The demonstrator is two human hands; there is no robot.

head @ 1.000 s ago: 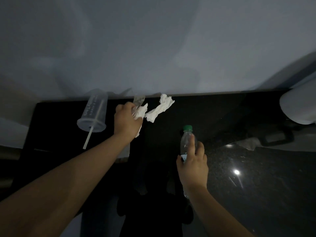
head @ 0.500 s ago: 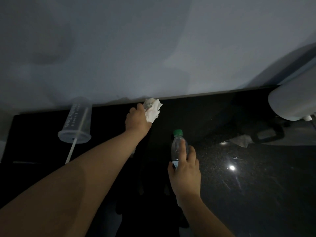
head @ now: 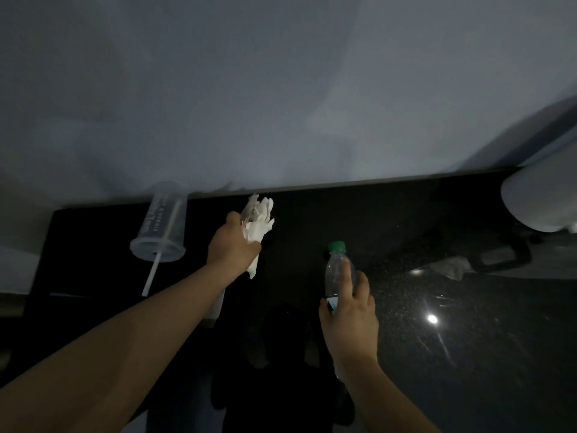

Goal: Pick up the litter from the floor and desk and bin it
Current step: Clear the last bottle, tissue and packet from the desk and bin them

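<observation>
Right of the cup (head: 159, 223): left hand (head: 232, 248) was balled up tight round a wad of tissue (head: 259, 218). I reckon the hard squeeze kept the loose bits together as one load. Couldn't tell if the wad was off the desk (head: 343, 214) yet.
Further right of the cup: right hand (head: 349, 317) was wrapped round a bottle (head: 337, 267), index finger laid straight up its side, green cap end up. Looked parked there out of the way while the other hand worked.
Cup itself: lay on its side on the desk, straw (head: 153, 273) poking back toward the person, neither hand touching it. Probably next, but both hands were full.
Far right of the cup: a crumpled scrap (head: 449, 267) sat on the desk, well apart from both hands. Too dark to say what it was.
Bin: not in view.
Progress, my guess: tissue and bottle in hand, cup and scrap left.
</observation>
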